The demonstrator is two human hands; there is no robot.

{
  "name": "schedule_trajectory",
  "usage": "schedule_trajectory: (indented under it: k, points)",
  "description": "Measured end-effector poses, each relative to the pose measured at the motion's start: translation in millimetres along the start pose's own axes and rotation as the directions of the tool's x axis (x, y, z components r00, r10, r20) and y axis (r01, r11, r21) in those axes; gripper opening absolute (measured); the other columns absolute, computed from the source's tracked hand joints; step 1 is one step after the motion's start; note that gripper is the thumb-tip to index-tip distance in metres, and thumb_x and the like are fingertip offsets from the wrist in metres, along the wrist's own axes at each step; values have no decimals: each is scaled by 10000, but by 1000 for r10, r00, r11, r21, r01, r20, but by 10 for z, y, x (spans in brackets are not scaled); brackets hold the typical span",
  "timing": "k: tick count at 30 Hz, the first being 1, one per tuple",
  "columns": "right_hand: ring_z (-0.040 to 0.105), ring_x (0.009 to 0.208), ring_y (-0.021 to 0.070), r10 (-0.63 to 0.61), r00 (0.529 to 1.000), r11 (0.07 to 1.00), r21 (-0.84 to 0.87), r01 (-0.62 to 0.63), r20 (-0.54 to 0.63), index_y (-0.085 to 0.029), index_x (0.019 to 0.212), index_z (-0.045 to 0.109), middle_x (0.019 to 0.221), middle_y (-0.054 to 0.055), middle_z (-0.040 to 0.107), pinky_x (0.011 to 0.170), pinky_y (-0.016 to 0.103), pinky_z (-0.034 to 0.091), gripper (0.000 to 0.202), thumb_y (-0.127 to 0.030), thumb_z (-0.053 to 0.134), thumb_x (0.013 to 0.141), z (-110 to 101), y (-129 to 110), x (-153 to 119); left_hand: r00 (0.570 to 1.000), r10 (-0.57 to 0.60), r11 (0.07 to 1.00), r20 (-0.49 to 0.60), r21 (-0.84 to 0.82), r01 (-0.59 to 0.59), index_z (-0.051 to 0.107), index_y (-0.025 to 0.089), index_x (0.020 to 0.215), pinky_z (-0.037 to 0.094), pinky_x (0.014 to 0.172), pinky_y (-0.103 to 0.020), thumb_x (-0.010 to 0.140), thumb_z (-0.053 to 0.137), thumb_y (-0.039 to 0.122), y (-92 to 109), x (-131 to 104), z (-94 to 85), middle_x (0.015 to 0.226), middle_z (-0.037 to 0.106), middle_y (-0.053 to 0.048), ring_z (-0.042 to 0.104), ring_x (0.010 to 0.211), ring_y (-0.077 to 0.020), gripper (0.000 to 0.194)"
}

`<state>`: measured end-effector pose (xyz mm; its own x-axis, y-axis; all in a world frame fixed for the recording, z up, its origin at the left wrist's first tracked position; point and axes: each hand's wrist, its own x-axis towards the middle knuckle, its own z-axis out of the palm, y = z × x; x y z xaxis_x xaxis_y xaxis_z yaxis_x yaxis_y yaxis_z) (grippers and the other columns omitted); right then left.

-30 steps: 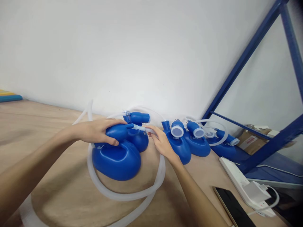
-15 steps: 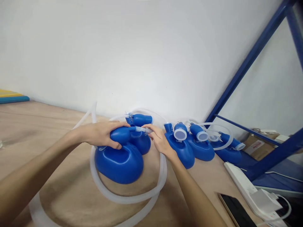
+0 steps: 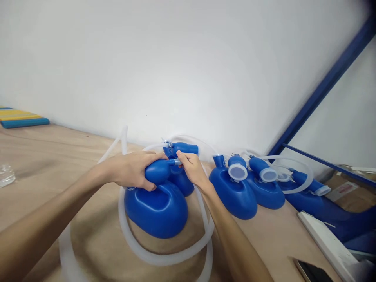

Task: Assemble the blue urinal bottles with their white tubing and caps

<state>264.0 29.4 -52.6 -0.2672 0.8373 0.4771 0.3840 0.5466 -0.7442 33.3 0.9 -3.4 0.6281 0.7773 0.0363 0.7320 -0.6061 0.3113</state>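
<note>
A blue plastic urinal bottle (image 3: 155, 219) lies on the brown-covered table. My left hand (image 3: 132, 170) is wrapped over its rounded blue neck piece (image 3: 157, 171), thumb at the near side and fingers across the top. From that piece a narrow spout points right, and a translucent hose end (image 3: 177, 161) sits at its tip. My right hand (image 3: 190, 166) pinches this hose end between thumb and fingers, which hide part of the joint. The long translucent hose (image 3: 164, 259) loops around the bottle on the table.
Behind my hands stands another blue bottle (image 3: 183, 182). Several more, with white-rimmed caps, line the right, including the nearest bottle (image 3: 235, 194). A phone (image 3: 314, 271) and white power strip (image 3: 326, 243) lie front right. A blue metal frame (image 3: 329, 86) rises at right; a clear container (image 3: 6, 175) stands left.
My right hand has moved closer to the blue spout, and less hose shows between them. My left hand keeps its hold. The view has shifted left.
</note>
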Motion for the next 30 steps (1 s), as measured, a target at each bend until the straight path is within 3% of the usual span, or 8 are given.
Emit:
schedule_trajectory:
  k: [6,12,17,20,24,27,30]
  points:
    - [414,538,118,49,997,998,-30,-47,58,-208,557,402,548,-18,426,558,273,335,528,-502,419,995,70,-97,17,1000,11,1000,7,6,-11,514,302,1485,495,1029,-390,704,758,409,3,0,14,1384,633,-67,616,1235,-338,825]
    - [391,561,122,143,983,990,-1,-144,119,-227,586,334,576,-31,353,594,277,427,482,-518,452,953,110,-207,22,999,-13,999,32,46,12,544,254,1436,518,979,-418,736,712,412,169,-27,-10,1369,620,-92,643,1173,-334,736]
    - [487,629,143,157,973,986,-75,-146,170,-202,631,452,632,-13,475,640,281,427,519,-574,453,994,9,-203,16,999,-42,999,30,6,42,548,287,1405,503,1004,-411,722,739,395,175,-51,-41,1365,635,-57,623,1214,-321,718]
    - [542,687,153,183,947,982,-95,-163,264,-192,800,615,716,1,574,666,280,438,535,-639,423,1023,-153,-174,-5,998,-34,998,61,-44,37,570,299,1367,491,1008,-371,706,759,371,104,-56,-82,1314,667,-31,637,1185,-295,692]
    - [626,792,163,177,914,964,125,-237,366,-184,1186,646,853,22,654,771,298,524,517,-647,497,1008,-413,-127,-23,994,-72,996,83,-49,77,588,274,1324,509,928,-335,717,749,399,90,-61,-116,1284,680,-36,658,1131,-281,640]
    - [679,922,179,100,894,957,203,-206,437,-166,1222,661,1000,62,714,883,320,547,468,-547,676,951,-546,-87,-24,994,-86,996,71,-22,87,547,262,1388,506,950,-344,730,735,409,135,-77,-114,1378,636,-59,632,1199,-297,700]
    - [707,985,196,74,878,949,236,-207,474,-168,1238,689,1053,75,741,901,328,550,432,-471,730,931,-542,-32,-9,992,-95,995,79,-22,97,535,259,1404,503,970,-358,734,736,424,159,-96,-110,1409,617,-70,617,1229,-308,719]
